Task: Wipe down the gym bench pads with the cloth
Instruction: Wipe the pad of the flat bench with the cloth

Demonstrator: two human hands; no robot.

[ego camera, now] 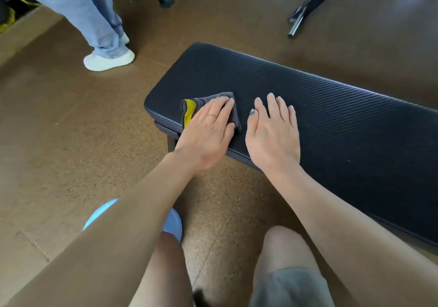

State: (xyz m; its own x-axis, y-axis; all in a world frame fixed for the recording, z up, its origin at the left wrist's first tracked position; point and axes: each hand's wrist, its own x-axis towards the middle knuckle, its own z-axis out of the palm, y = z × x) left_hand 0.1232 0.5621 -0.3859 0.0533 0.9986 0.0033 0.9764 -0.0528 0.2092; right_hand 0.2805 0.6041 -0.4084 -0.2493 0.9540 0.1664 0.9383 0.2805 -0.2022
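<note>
Nearest, the person's bare knees and a pale blue shoe (174, 222) sit over the brown speckled floor (59, 152), both forearms reaching forward to the bench. Left hand (208, 131) lies flat on the folded dark grey cloth with a yellow edge (189, 108), its fingers (219, 107) straight and close together, pressing the cloth down rather than curling round it. Right hand (272, 131) rests just beside it, fingers spread and straight, palm on the bare black ribbed vinyl bench pad (331, 121), holding nothing. The cloth sits near the pad's left end, close to the near edge. This surface runs long from that end away to the right, so nearly all the pad lies rightward of the cloth, past the right hand. Judging by that, the next stroke would sweep right along the long axis, and the right hand stands in its path. Farther off, another person's jeans and white shoe (109, 60) stand on the floor, with black metal frame legs (305, 8) beyond.
</note>
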